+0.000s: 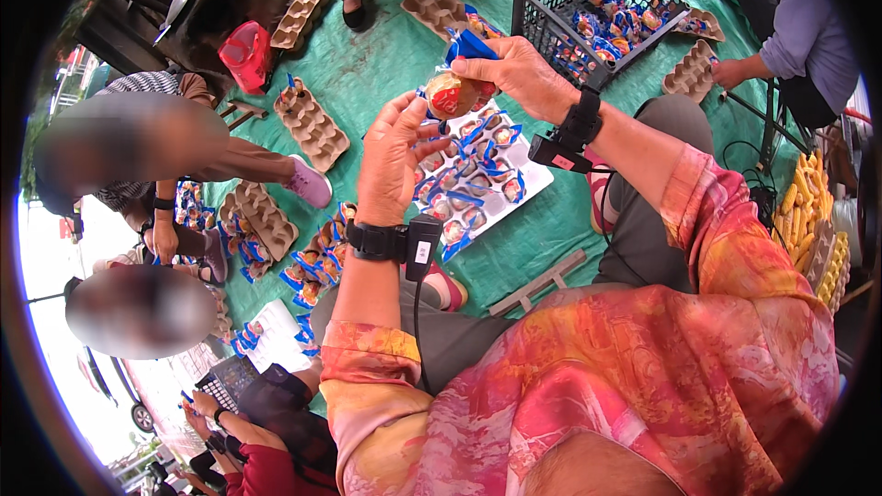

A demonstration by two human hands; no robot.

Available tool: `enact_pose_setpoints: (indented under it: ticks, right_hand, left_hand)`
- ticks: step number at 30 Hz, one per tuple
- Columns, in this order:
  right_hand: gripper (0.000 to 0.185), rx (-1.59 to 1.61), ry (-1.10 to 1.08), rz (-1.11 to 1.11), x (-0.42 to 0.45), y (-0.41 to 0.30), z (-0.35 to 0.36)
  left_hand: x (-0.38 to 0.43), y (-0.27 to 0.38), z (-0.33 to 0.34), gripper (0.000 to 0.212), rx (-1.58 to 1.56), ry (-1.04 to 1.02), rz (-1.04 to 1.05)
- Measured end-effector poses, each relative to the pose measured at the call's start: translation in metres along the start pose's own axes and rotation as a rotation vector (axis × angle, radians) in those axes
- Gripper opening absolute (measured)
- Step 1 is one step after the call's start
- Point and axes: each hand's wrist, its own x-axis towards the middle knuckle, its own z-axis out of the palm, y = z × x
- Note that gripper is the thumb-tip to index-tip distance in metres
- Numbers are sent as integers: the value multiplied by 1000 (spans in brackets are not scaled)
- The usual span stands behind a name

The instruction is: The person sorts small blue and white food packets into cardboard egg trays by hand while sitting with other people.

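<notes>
A round item in a clear, blue and red printed plastic wrapper (449, 95) hangs between my hands. My right hand (520, 72) pinches the wrapper's blue upper end between thumb and fingers. At the wrapper's lower left, my left hand (394, 151) holds its edge with thumb and forefinger, the other fingers spread. Below them on the green ground sheet lies a white tray (534, 186) holding several wrapped round items (477, 178) with blue ends. Both wrists wear black straps with small boxes and cables.
Beyond my right hand stands a black plastic crate (551, 7) of wrapped items. Brown moulded egg trays (311, 125) lie around, some holding wrapped items. A pink bag (247, 55) is at the upper left. People sit left and right. A wooden piece (537, 282) lies near my feet.
</notes>
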Motion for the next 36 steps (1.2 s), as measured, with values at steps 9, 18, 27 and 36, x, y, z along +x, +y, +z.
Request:
enact_pose_setpoints:
  ticks: [9,18,27,36]
  right_hand:
    - [22,-178,24,-48,-16,-26,26]
    - [17,-107,48,-72,-15,-14,38]
    - [23,-179,67,-172,-14,-18,40]
    - [20,18,64,-100,-9,-18,32]
  left_hand:
    - [4,-23,-7,15,-94,65,206]
    - [22,-30,-7,20,182,428,223]
    - [19,-11,-6,31,327,567,603]
    - [27,-10,-7,24,-218,207,281]
